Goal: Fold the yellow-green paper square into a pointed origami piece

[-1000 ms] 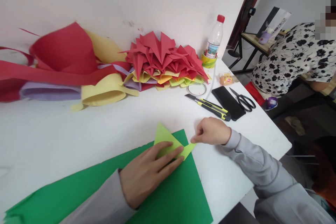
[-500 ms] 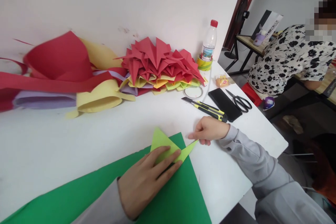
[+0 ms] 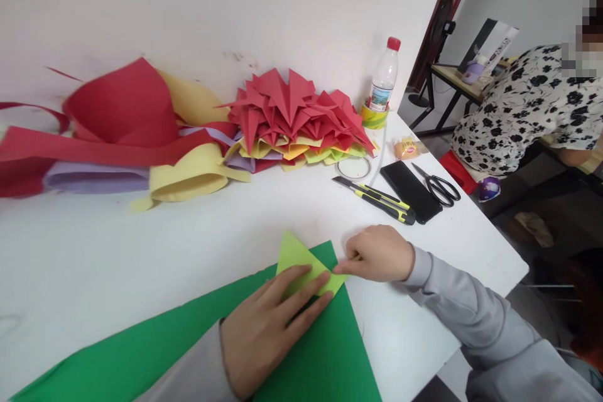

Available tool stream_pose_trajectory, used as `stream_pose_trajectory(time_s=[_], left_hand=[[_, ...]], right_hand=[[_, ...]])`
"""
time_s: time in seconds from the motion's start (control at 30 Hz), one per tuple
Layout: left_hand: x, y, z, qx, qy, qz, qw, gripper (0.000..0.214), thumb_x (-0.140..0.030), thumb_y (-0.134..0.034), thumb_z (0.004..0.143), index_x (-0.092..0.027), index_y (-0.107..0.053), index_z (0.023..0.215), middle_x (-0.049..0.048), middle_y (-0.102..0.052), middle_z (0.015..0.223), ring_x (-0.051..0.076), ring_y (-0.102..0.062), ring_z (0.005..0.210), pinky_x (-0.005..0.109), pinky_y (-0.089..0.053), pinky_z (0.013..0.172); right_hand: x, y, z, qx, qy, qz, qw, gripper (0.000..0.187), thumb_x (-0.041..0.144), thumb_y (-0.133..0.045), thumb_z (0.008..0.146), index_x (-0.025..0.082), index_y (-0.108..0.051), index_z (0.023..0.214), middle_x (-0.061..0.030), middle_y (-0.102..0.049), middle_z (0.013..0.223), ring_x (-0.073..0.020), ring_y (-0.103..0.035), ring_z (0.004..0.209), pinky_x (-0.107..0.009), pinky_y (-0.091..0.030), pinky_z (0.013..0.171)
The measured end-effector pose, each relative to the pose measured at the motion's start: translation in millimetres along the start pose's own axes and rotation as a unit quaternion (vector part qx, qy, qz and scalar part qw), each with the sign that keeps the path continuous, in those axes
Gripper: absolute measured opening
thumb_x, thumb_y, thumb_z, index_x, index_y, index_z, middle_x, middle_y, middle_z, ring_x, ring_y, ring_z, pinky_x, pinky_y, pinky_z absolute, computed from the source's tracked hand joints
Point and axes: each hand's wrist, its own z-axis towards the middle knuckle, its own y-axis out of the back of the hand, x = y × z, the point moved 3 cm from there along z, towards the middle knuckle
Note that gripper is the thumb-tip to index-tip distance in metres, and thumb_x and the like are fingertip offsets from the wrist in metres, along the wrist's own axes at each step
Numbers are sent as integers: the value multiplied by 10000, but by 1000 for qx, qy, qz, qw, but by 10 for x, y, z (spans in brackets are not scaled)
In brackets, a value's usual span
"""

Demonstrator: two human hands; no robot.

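Note:
A folded piece of light green paper (image 3: 293, 252) lies on a large dark green sheet (image 3: 320, 352) near its far corner. My left hand (image 3: 277, 320) rests flat over the light green paper, fingers spread, pressing it down. At the paper's right-hand point, my right hand (image 3: 379, 254) is closed, thumb and fingers pinching the narrow tip, which is partly hidden by them. Just beyond my right hand lie a black and yellow utility knife (image 3: 381, 200) and a black phone (image 3: 409, 191).
Red folded paper pieces (image 3: 287, 107) are piled against the wall, beside rolled coloured paper (image 3: 127, 107). A tape roll (image 3: 353, 168), scissors (image 3: 440, 187), a wrapped snack (image 3: 406, 148) and a bottle (image 3: 384, 75) stand or lie at the right. Another person (image 3: 513, 107) sits beyond the table's right edge.
My right hand has moved from the paper's outer tip in towards my left hand, now covering more of the tip. My left hand keeps its place on the paper. The view has shifted slightly.

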Motion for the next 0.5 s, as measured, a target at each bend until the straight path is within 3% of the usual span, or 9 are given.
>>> stream_pose_trajectory(time_s=[0.13, 0.27, 0.43, 0.5], left_hand=[[-12, 34, 21, 1, 1, 2, 1000, 378, -65, -465, 936, -181, -583, 1277, 99, -598, 1359, 305, -485, 1264, 464, -494, 980], [-11, 18, 7, -26, 34, 6, 999, 397, -38, -437, 937, -216, -562, 1270, 154, -573, 1359, 290, -499, 1259, 437, -523, 938], [-17, -39, 2, -54, 49, -19, 997, 383, -69, -460, 948, -246, -539, 1279, 157, -558, 1365, 278, -513, 1242, 437, -543, 914], [-19, -31, 15, -61, 47, -28, 997, 367, -76, -468, 949, -259, -559, 1255, 160, -563, 1360, 287, -527, 1226, 450, -550, 894]], right_hand=[[51, -55, -3, -9, 24, -40, 999, 351, 479, -525, 961, 217, -720, 834, -35, -744, 853, -188, -656, 813, -285, -238, 547], [46, -70, -3, -21, 10, -45, 999, 409, 514, -509, 959, 204, -698, 772, -38, -730, 791, -190, -652, 767, -296, -221, 544], [91, -79, -5, -115, 10, -34, 993, 484, 653, -564, 871, 178, -641, 818, -47, -687, 807, -192, -625, 749, -300, -297, 601], [112, -103, 9, -123, 25, -28, 992, 479, 656, -597, 849, 179, -616, 809, -43, -670, 815, -197, -615, 792, -301, -326, 642]])
